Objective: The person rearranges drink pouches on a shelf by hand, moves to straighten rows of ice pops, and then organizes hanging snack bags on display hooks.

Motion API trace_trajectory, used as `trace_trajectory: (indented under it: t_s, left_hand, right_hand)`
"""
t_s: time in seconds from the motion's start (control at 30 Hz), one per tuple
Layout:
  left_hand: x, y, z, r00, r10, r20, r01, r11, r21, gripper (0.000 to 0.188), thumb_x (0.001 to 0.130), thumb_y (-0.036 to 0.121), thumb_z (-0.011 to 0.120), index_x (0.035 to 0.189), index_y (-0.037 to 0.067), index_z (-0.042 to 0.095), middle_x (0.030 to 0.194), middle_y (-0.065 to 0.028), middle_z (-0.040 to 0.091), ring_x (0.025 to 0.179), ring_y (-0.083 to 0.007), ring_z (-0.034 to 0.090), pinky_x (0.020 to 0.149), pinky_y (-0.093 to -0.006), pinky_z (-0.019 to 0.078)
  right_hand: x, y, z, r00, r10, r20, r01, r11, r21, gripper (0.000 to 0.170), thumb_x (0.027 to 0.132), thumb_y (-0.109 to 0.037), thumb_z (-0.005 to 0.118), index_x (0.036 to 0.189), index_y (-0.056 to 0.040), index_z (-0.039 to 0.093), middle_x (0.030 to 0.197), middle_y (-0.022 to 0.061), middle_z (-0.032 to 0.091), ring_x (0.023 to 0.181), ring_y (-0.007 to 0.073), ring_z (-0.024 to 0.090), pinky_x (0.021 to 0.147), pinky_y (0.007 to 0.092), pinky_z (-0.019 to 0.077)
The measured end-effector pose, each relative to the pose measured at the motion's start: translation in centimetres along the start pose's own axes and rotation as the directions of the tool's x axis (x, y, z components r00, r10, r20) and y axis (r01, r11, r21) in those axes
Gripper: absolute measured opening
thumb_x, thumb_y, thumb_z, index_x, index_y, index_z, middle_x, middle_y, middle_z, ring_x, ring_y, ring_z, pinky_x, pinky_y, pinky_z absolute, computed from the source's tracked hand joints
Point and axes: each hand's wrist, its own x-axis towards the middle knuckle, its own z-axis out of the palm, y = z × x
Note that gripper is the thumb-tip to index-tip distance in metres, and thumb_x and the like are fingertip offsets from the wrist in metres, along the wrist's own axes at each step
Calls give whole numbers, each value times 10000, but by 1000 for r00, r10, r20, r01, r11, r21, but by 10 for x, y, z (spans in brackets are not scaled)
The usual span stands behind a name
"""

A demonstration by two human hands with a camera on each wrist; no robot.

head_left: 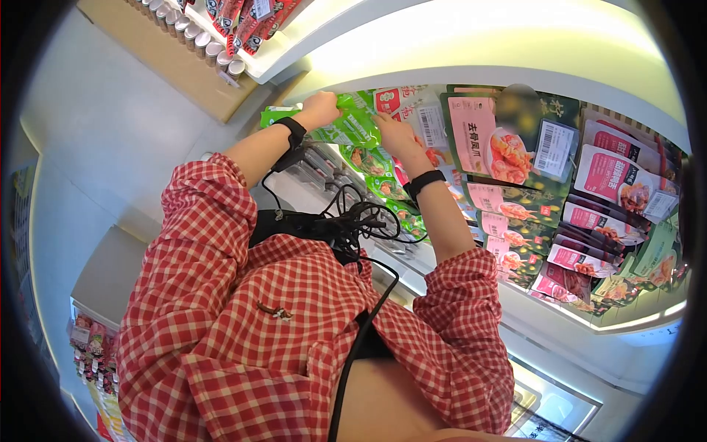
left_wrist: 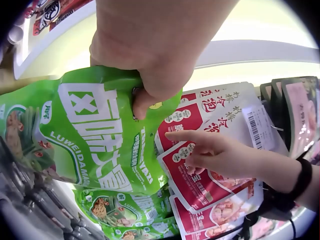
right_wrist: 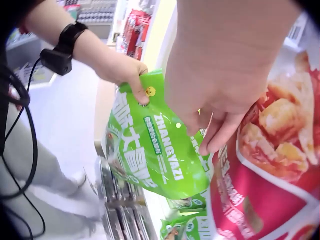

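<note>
My left hand (head_left: 320, 110) (left_wrist: 150, 55) (right_wrist: 120, 69) pinches the top edge of a large green food bag (head_left: 356, 125) (left_wrist: 95, 130) (right_wrist: 157, 145) between thumb and fingers, and the bag hangs tilted. Beside it is my right hand (head_left: 398, 138) (left_wrist: 222, 156) (right_wrist: 217, 80), its index finger extended and the others loosely bent, in front of the red and white bags (left_wrist: 192, 175) (right_wrist: 265, 200). In the right wrist view its fingertips lie by the green bag's right edge; whether they touch it cannot be made out.
More green bags (head_left: 364, 158) (left_wrist: 117, 207) stand below. Dark-and-pink packages (head_left: 475, 136) fill the shelf to the right, with pink-labelled packs (head_left: 611, 173) further over. Grey packs (head_left: 324, 173) lie left of the green ones. Black cables (head_left: 361, 221) hang at the chest.
</note>
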Motion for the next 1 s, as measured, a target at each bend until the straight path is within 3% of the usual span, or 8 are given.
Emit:
trace_trajectory:
  t_s: [0.23, 0.43, 0.63, 0.73, 0.8, 0.83, 0.93, 1.0]
  left_hand:
    - [-2, 1, -1, 1000, 20, 23, -22, 996, 84, 338, 725, 323, 688, 832, 6, 649, 828, -190, 643, 802, -353, 629, 711, -433, 501]
    - [3, 4, -1, 998, 54, 33, -56, 995, 80, 337, 731, 324, 679, 835, 5, 642, 822, -188, 641, 810, -353, 625, 713, -437, 499]
    - [2, -8, 5, 994, 66, 91, -75, 992, 100, 343, 736, 331, 674, 844, 8, 635, 846, -190, 637, 825, -354, 620, 724, -445, 492]
    - [-2, -11, 2, 991, 79, 109, -90, 992, 91, 356, 733, 346, 676, 857, 15, 634, 858, -185, 637, 825, -356, 617, 730, -446, 489]
    - [-6, -13, 2, 989, 86, 117, -97, 991, 94, 358, 730, 355, 679, 853, 21, 637, 856, -183, 637, 822, -357, 616, 732, -445, 488]
    - [-5, -15, 2, 989, 87, 119, -99, 990, 100, 356, 728, 357, 680, 845, 23, 639, 849, -183, 638, 820, -357, 617, 731, -444, 488]
    - [-9, -15, 4, 984, 109, 142, -126, 985, 115, 353, 725, 364, 682, 818, 25, 644, 828, -186, 639, 814, -357, 618, 733, -442, 488]
    - [-12, -13, 3, 978, 124, 166, -146, 981, 127, 354, 724, 366, 682, 800, 22, 646, 816, -191, 638, 811, -357, 619, 733, -440, 488]
  right_hand:
    - [39, 3, 42, 981, 153, 118, -193, 809, 555, 612, 746, 14, 453, 1343, 7, 323, 1312, 236, 420, 1211, 339, 429, 999, 391, 356]
    - [31, -11, 66, 946, 300, -125, -195, 833, 518, 654, 730, -32, 523, 1340, 28, 293, 1293, 271, 416, 1224, 384, 392, 1015, 390, 338]
    - [53, -5, 107, 923, 374, 86, -228, 355, 907, 469, 746, -46, 553, 1210, -11, 488, 1161, 230, 545, 1131, 366, 485, 941, 372, 396]
    - [43, -34, 44, 973, 227, 44, -188, 668, 720, 396, 723, -44, 562, 1117, -1, 551, 1097, 193, 585, 1109, 327, 511, 906, 367, 421]
    - [44, -49, 19, 946, 73, -316, 50, 930, 363, 351, 697, -51, 575, 1044, 1, 586, 1038, 183, 606, 1033, 308, 553, 874, 373, 437]
    - [44, -54, 9, 890, -57, -453, 128, 983, 128, 329, 684, -54, 582, 1007, 3, 604, 1008, 177, 616, 996, 298, 575, 858, 377, 446]
    - [55, -54, -13, 911, -188, -368, 56, 938, -341, 201, 710, -78, 552, 879, 3, 626, 943, 155, 630, 872, 308, 596, 807, 393, 464]
    - [62, -47, -20, 941, -163, -297, 65, 947, -314, 169, 686, -80, 574, 821, -4, 641, 936, 157, 625, 840, 293, 602, 792, 383, 475]
